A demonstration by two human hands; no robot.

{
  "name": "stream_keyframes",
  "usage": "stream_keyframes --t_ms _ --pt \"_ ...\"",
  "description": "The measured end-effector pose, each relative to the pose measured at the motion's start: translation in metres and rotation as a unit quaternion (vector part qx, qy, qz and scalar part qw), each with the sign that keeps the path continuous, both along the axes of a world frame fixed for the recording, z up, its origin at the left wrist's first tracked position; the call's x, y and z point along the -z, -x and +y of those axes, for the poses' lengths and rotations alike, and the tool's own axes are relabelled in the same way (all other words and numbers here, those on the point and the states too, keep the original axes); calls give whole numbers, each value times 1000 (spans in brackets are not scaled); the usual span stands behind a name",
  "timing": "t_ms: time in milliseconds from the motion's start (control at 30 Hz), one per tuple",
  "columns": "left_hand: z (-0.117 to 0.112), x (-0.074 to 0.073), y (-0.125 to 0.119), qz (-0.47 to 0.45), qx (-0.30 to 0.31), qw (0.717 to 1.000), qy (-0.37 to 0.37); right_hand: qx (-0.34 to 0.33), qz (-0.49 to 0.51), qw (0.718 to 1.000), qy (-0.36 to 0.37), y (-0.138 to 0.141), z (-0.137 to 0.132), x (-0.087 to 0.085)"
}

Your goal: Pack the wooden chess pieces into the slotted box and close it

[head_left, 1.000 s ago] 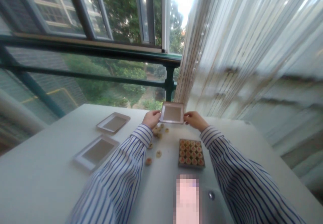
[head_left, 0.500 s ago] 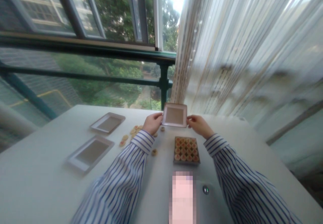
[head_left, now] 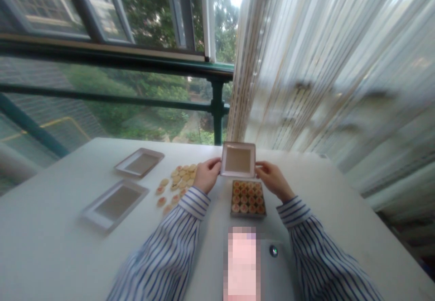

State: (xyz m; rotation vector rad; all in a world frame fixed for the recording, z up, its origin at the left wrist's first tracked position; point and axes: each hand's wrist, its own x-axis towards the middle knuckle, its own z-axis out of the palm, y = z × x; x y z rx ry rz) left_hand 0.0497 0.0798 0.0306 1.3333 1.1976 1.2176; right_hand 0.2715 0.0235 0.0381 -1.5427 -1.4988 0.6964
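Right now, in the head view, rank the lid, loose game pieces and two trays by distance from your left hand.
1. Lid, touching the left hand, on its right.
2. Game pieces, just left of it.
3. Far tray and near tray, farther left; too close to call.

On my feed, the square lid (head_left: 238,160) looks like smooth pale card with a matt brown inside, and the round pieces (head_left: 181,179) like light, polished wood. The surface (head_left: 50,246) reads matt white, the sleeves (head_left: 176,242) striped woven cloth, the curtain (head_left: 322,65) sheer fabric.
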Motion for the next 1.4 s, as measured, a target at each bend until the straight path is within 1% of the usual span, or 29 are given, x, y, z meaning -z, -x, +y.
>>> stream_keyframes --t_ms 167,400,500,600,733,800,900,1033,1200,1300,1400 --pt "1 7 -6 -25 24 999 10 2 26 1000 -5 -3 -4 4" --pt "10 11 -14 -29 29 999 32 -11 52 999 -10 -10 -6 2" --pt "14 12 -16 -29 33 998 40 -21 80 997 -10 -13 -7 2" --pt "17 10 -17 -30 44 998 42 -31 106 994 -10 -15 -6 3" --pt "17 5 -15 -30 75 996 34 -42 119 992 0 -17 -5 5" --pt "17 3 -15 -32 78 996 37 -50 126 991 4 -18 -6 6" --pt "17 4 -14 -30 80 995 48 -62 135 989 9 -19 -7 5" --pt "17 6 -14 -19 79 995 54 -59 130 990 15 -20 -9 3" --pt "17 5 -12 -49 108 991 63 -63 134 989 22 -21 -8 5" --pt "16 1 -11 -50 125 989 54 -70 130 989 13 -22 -9 1" --pt "15 -2 -10 -50 146 987 43 -76 123 989 3 -20 -11 -6"
